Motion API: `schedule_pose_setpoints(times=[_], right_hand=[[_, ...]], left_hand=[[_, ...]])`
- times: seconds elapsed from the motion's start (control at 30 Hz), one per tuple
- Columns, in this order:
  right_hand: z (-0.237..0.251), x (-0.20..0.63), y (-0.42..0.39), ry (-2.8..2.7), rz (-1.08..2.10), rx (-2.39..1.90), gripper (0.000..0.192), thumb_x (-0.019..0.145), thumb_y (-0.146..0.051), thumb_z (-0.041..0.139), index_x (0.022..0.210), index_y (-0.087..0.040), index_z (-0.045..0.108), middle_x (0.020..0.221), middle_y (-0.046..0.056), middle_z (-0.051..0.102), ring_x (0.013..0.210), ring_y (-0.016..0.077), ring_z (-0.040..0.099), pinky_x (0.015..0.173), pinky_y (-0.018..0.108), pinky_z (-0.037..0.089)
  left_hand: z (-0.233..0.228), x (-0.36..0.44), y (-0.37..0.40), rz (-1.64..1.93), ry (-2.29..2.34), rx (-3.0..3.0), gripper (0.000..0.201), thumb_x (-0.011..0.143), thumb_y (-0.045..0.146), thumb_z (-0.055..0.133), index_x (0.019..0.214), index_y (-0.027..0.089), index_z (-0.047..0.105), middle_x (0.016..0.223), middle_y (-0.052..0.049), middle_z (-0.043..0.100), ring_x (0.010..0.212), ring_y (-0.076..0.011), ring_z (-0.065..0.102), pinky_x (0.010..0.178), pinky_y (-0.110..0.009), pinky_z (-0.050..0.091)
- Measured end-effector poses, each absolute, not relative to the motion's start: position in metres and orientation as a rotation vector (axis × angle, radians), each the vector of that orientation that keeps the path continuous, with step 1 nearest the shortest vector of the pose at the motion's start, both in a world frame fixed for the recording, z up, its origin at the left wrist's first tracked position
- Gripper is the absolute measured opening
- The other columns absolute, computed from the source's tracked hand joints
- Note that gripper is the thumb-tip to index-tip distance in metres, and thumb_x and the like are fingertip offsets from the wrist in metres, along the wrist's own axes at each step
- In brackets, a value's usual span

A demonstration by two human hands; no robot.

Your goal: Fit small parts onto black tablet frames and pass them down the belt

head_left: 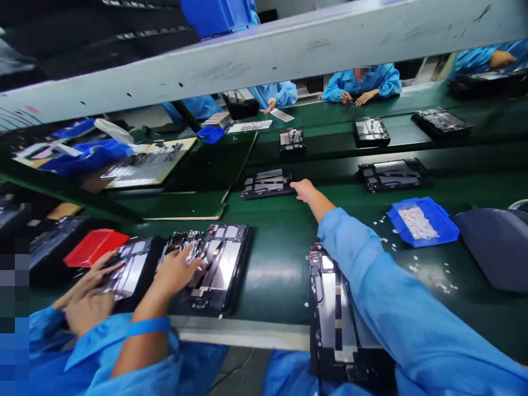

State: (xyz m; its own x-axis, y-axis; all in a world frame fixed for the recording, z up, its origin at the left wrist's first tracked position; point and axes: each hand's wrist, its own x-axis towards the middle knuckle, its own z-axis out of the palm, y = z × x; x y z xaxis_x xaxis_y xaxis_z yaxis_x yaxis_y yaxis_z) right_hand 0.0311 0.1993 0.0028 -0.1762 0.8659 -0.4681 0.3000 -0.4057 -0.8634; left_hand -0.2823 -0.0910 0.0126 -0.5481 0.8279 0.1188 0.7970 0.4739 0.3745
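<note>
My right hand (304, 190) reaches far forward with its fingers closed on the near right end of an opened tablet (268, 183), which lies on a black base. My left hand (175, 270), above a blue wrist band (148, 326), is curled over a cluster of small metal and black parts (183, 242). Whatever its fingertips hold is hidden. Right beside it lies another opened tablet (223, 258) with silver battery panels. Under my right forearm, at the bench's front edge, a further opened tablet (330, 302) is partly covered by my sleeve.
At left a co-worker's hands (91, 297) work on a tablet (131, 267) beside a red tray (95, 247). A blue tray (423, 221) of small white pieces stands right, near a dark grey case (495, 247). A shelf beam (264, 52) crosses above. More people sit opposite.
</note>
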Motion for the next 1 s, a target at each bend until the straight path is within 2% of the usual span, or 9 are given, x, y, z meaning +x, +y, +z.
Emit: schedule_pose_setpoints(times=[0.07, 0.17, 0.33, 0.4, 0.5, 0.6, 0.73, 0.83, 1.0], right_hand=[[0.0, 0.006, 0.206, -1.292, 1.667, -1.629, 0.038, 0.101, -0.039, 0.065, 0.133, -0.017, 0.061, 0.131, 0.01, 0.064, 0.111, 0.0239, 0.066, 0.093, 0.045, 0.059], [-0.001, -0.022, 0.208, -1.231, 1.757, -1.616, 0.039, 0.101, -0.039, 0.066, 0.133, -0.017, 0.062, 0.133, 0.011, 0.063, 0.113, 0.025, 0.066, 0.095, 0.046, 0.059], [0.013, -0.038, 0.195, -1.138, 1.883, -1.533, 0.037, 0.101, -0.039, 0.066, 0.129, -0.016, 0.063, 0.126, 0.01, 0.065, 0.105, 0.0218, 0.068, 0.088, 0.041, 0.061], [0.019, -0.029, 0.179, -1.096, 1.888, -1.497, 0.029, 0.102, -0.037, 0.064, 0.12, -0.015, 0.064, 0.108, 0.006, 0.068, 0.085, 0.0156, 0.068, 0.073, 0.031, 0.06], [0.023, 0.003, 0.133, -1.057, 1.866, -1.449, 0.013, 0.098, -0.026, 0.061, 0.095, -0.013, 0.063, 0.068, -0.004, 0.057, 0.05, 0.0079, 0.049, 0.046, 0.02, 0.044], [0.017, 0.054, 0.065, -1.053, 1.834, -1.374, 0.007, 0.089, -0.021, 0.062, 0.084, -0.016, 0.06, 0.055, -0.008, 0.048, 0.042, 0.0076, 0.041, 0.04, 0.019, 0.034], [0.008, 0.146, -0.009, -1.188, 1.903, -1.138, 0.032, 0.075, -0.029, 0.081, 0.101, -0.018, 0.066, 0.079, 0.0, 0.07, 0.064, 0.0135, 0.063, 0.053, 0.022, 0.048], [0.013, 0.225, 0.001, -1.351, 1.684, -1.018, 0.06, 0.067, -0.034, 0.091, 0.12, -0.022, 0.066, 0.112, 0.006, 0.074, 0.096, 0.0198, 0.069, 0.078, 0.029, 0.056], [0.039, 0.315, 0.123, -1.377, 1.053, -1.565, 0.035, 0.087, -0.041, 0.074, 0.111, -0.018, 0.064, 0.104, 0.01, 0.073, 0.084, 0.0175, 0.067, 0.066, 0.026, 0.052]], left_hand=[[0.016, -0.265, -0.093, 0.633, 2.599, 1.526, 0.045, 0.076, 0.04, 0.065, 0.116, 0.019, 0.07, 0.124, -0.016, 0.07, 0.134, -0.0448, 0.055, 0.116, -0.067, 0.037], [0.026, -0.218, -0.096, 0.869, 2.431, 1.523, 0.053, 0.085, 0.044, 0.06, 0.131, 0.019, 0.062, 0.138, -0.017, 0.063, 0.132, -0.0367, 0.057, 0.115, -0.055, 0.044], [0.019, -0.135, -0.077, 1.269, 1.897, 0.978, 0.046, 0.087, 0.038, 0.066, 0.129, 0.02, 0.062, 0.128, -0.013, 0.069, 0.109, -0.0245, 0.068, 0.095, -0.04, 0.057], [0.011, -0.113, -0.056, 1.382, 1.627, 0.633, 0.037, 0.088, 0.033, 0.068, 0.122, 0.02, 0.062, 0.121, -0.013, 0.071, 0.099, -0.0213, 0.072, 0.087, -0.035, 0.059], [0.002, -0.085, -0.019, 1.421, 1.313, 0.232, 0.019, 0.092, 0.031, 0.067, 0.106, 0.019, 0.061, 0.109, -0.015, 0.073, 0.094, -0.0221, 0.074, 0.083, -0.035, 0.061], [-0.001, -0.052, 0.005, 1.525, 1.172, 0.174, 0.011, 0.092, 0.028, 0.066, 0.096, 0.018, 0.063, 0.098, -0.011, 0.075, 0.09, -0.02, 0.074, 0.081, -0.032, 0.061], [0.001, -0.02, -0.014, 1.578, 1.177, 0.286, 0.015, 0.077, 0.02, 0.076, 0.088, 0.016, 0.067, 0.086, -0.002, 0.075, 0.073, -0.0135, 0.069, 0.071, -0.023, 0.057], [0.01, -0.018, -0.054, 1.415, 1.2, 0.461, 0.033, 0.064, 0.022, 0.082, 0.094, 0.016, 0.07, 0.085, -0.002, 0.077, 0.075, -0.0181, 0.072, 0.072, -0.027, 0.059], [0.015, -0.013, -0.104, 1.117, 1.206, 0.688, 0.055, 0.068, 0.028, 0.079, 0.121, 0.017, 0.07, 0.105, -0.008, 0.079, 0.102, -0.0306, 0.074, 0.091, -0.041, 0.06]])
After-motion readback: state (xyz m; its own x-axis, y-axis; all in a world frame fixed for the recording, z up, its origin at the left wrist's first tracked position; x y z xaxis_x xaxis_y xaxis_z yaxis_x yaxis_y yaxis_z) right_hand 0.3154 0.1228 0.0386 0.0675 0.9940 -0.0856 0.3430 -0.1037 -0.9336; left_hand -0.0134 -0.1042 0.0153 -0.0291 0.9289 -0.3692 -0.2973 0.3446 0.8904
